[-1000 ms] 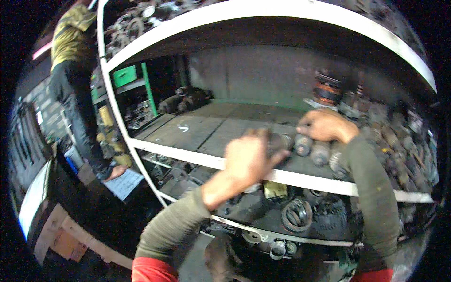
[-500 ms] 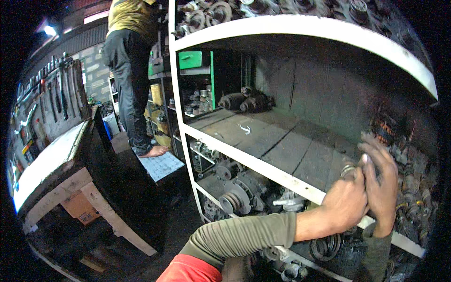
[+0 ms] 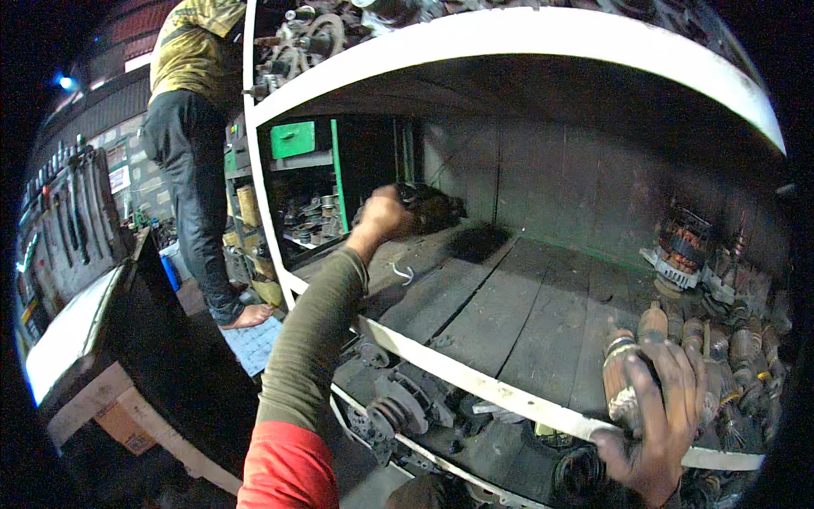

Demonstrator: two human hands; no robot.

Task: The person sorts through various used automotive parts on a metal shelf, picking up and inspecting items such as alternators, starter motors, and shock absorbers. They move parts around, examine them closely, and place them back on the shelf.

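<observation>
My left hand (image 3: pixel 387 215) reaches to the back left of the wooden shelf (image 3: pixel 543 305). Its fingers are closed round a dark, cylindrical starter motor (image 3: pixel 434 209); the grip is partly hidden in shadow. Near the front rail on the right, my blackened right hand (image 3: pixel 660 411) is open, its fingers spread over a pile of armatures (image 3: pixel 742 352). Beside its index finger lies one armature (image 3: pixel 624 382) with a banded end and pale windings. The right palm is hidden, and I see nothing gripped in it.
A white rail (image 3: pixel 475 376) edges the shelf. A copper-wound stator (image 3: pixel 681 246) stands at the back right, and a white hook-shaped piece (image 3: pixel 403 273) lies near my left forearm. Alternators (image 3: pixel 394 411) fill the shelf below. Another person (image 3: pixel 191 170) stands on a raised platform at left.
My hands, together by the rail before, have come apart. The left has swung far left to the starter motor; the right has lowered onto the armatures. The view has shifted right.
</observation>
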